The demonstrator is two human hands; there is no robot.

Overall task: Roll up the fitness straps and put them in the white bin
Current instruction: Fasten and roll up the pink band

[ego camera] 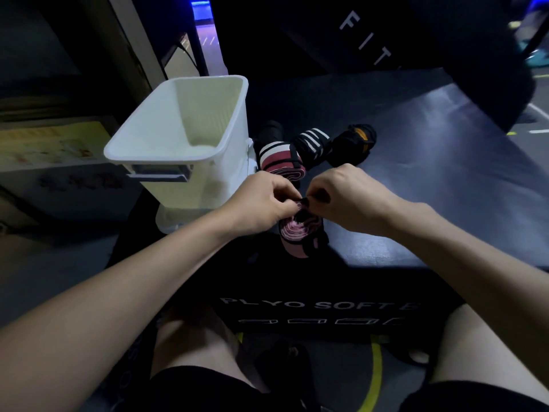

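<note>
On top of the big black plyo box (pixel 401 162), the one with "PLYO SOFT" printed on its front face, everything's laid out in front of a seated person. Biggest thing on it is the white bin (pixel 178 135), sitting at the left edge, tilted a bit toward the camera, and as far as the inside shows there's nothing in it, just pale walls and floor.

Just right of the bin there's a little cluster of rolled straps: a pink-and-black striped roll (pixel 279 162) close to the bin's side, a black-and-white striped roll (pixel 312 141) next to that, and a black roll with an orange bit (pixel 356 141) furthest right.

Closer in, near the box's front edge, is the pink strap (pixel 300 236) being worked on. It's mostly rolled, coil end facing up, and both hands are right at its top. The left hand (pixel 264 203) has its fingers curled in, pinching the top edge of the roll, and the right hand (pixel 347 197) is pinching the black end piece from the other side. The fingertips nearly meet.
</note>
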